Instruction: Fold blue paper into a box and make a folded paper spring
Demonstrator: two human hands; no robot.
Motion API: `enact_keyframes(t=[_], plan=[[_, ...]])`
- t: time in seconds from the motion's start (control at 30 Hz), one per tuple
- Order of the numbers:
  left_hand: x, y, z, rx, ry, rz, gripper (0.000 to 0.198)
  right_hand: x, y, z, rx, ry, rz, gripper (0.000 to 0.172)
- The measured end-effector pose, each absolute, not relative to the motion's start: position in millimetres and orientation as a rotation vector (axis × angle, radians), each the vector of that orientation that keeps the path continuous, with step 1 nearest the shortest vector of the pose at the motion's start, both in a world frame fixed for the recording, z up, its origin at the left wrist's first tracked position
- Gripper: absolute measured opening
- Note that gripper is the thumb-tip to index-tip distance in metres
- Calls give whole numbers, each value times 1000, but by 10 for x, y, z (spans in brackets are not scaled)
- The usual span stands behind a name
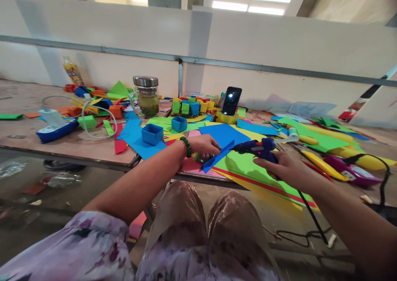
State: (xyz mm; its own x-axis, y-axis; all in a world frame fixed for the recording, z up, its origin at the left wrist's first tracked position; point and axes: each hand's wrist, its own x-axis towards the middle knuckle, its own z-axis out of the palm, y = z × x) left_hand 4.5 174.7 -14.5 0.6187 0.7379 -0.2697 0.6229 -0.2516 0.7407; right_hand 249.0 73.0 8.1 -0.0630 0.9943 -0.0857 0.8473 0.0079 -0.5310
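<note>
In the head view my right hand (281,167) is closed around a dark blue glue gun (256,146). A clear glue stick (287,138) sticks out of its back end, and a small red light shows on its side. My left hand (204,145), with a green bead bracelet on the wrist, pinches a narrow folded strip of blue foam sheet (218,156). The glue gun's nozzle is close to the strip's upper part; whether they touch I cannot tell. Beneath lie a blue sheet (225,134) and a light green sheet (251,167).
Two open blue boxes (152,135) stand left of my left hand. Behind are a glass tea jar (146,99), small coloured blocks (192,107) and a propped phone (231,101). A purple device (352,171) lies at right; the glue gun's black cord (312,217) hangs over the table edge.
</note>
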Motion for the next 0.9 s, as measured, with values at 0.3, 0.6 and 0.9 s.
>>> enact_keyframes(t=[0.3,0.6,0.9], plan=[[43,1751,-149,1955,1060,174,48,2529,883,52,-1993,-1983,523,57],[43,1760,-154,1953,1051,174,50,2604,924,28,-1931,-1929,606,57],[42,1763,-160,1961,1057,174,49,2423,733,82,-1876,-2018,834,56]])
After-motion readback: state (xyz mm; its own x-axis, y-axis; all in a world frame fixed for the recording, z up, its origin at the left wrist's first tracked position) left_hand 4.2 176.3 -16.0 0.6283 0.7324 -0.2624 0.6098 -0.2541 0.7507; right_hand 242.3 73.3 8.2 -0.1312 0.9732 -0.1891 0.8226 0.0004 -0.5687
